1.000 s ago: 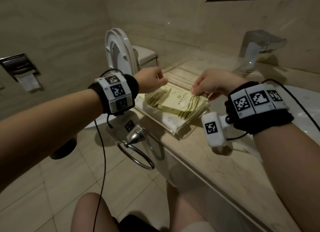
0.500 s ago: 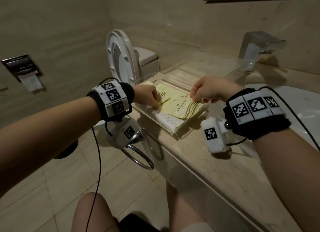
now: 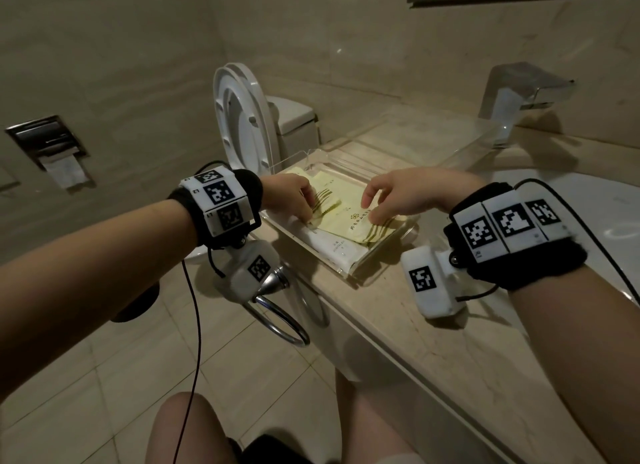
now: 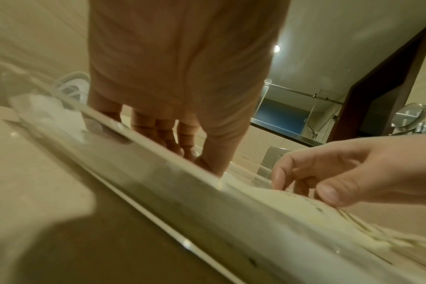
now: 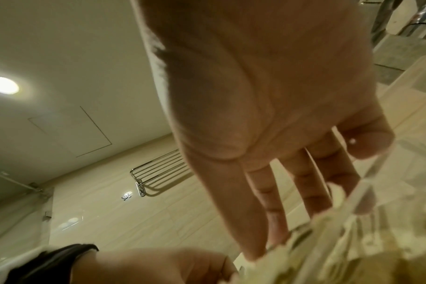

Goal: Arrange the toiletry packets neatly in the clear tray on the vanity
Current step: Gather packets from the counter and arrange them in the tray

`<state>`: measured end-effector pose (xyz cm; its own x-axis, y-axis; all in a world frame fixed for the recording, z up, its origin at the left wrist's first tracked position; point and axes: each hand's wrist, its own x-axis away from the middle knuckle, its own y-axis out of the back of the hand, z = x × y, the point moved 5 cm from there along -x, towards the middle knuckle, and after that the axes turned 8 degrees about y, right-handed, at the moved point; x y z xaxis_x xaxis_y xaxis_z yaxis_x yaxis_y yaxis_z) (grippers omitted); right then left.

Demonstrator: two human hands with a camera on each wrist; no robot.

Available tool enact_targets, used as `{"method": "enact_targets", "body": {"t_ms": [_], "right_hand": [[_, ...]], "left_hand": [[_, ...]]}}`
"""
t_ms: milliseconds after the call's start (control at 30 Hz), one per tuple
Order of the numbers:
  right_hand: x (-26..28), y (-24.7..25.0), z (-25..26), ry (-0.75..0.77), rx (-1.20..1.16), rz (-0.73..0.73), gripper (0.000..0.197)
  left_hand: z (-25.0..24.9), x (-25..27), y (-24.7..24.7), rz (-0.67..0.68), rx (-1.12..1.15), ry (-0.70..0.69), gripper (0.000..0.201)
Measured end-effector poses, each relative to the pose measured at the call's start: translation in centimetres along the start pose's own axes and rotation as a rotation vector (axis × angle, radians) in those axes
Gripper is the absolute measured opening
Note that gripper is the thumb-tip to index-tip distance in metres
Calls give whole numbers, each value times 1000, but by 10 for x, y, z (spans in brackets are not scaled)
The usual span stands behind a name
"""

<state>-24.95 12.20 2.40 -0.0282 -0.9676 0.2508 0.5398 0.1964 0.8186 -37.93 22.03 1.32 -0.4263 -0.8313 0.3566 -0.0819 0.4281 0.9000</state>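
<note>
A clear tray [image 3: 360,273] sits at the vanity's left end, near the front edge. Pale yellow packets [image 3: 349,221] lie overlapped in it, on top of a white packet [image 3: 334,250]. My left hand [image 3: 306,214] reaches down at the packets' left side, fingertips touching them behind the tray wall [image 4: 158,173]. My right hand [image 3: 372,210] rests with spread, relaxed fingers on the top yellow packet [image 4: 292,207]. In the right wrist view, straight fingers [image 5: 275,201] press on the yellow packets [image 5: 328,240]. Neither hand grips anything.
A toilet with its lid raised [image 3: 242,117] stands just left of the vanity. A chrome towel ring [image 3: 280,311] hangs below the counter edge. The faucet [image 3: 512,96] and white basin [image 3: 588,221] are to the right. A paper holder [image 3: 52,145] is on the left wall.
My left hand came down from above the tray to the packets' left edge. My right hand let go its pinch and spread its fingers over the top yellow packet.
</note>
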Motion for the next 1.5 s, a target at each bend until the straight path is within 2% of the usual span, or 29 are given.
{"method": "enact_targets", "body": {"t_ms": [100, 200, 333, 433, 633, 700, 800, 900, 967, 1067, 1133, 1200, 1367, 1433, 1500], "right_hand": [[3, -3, 3, -3, 87, 100, 40], [4, -11, 6, 10, 298, 209, 60], [1, -17, 8, 22, 533, 272, 64], [2, -15, 6, 11, 486, 252, 65], [-1, -9, 4, 33, 179, 127, 61], [-5, -7, 6, 46, 175, 89, 54], [-11, -7, 8, 43, 187, 89, 47], [-15, -5, 7, 27, 155, 103, 48], [-15, -4, 8, 22, 114, 96, 48], [-14, -5, 8, 16, 82, 51, 47], [-14, -8, 9, 11, 98, 30, 46], [-14, -12, 11, 17, 121, 32, 47], [-13, -15, 17, 44, 98, 28, 46], [-13, -15, 19, 32, 60, 14, 44], [-15, -16, 20, 25, 48, 13, 44]], "left_hand": [[0, 1, 3, 32, 69, 12, 13], [-2, 4, 8, -9, 122, -9, 20], [-2, 6, 6, -16, 124, -60, 16], [0, 5, 4, -32, 81, -49, 13], [2, 3, 1, -93, 12, -56, 5], [2, 3, -1, -103, -10, -69, 11], [1, 1, -1, -116, -40, -76, 8], [2, 0, 2, -128, -40, -74, 19], [2, 2, 5, -125, 7, -69, 20], [6, 1, 4, -101, -44, -51, 57], [8, 2, 2, -106, -76, -41, 68], [8, 1, 1, -118, -56, -40, 70], [7, 1, -2, -78, 16, -24, 64], [7, 1, 1, -104, -29, -32, 55], [7, 2, 4, -130, -68, -59, 37]]}}
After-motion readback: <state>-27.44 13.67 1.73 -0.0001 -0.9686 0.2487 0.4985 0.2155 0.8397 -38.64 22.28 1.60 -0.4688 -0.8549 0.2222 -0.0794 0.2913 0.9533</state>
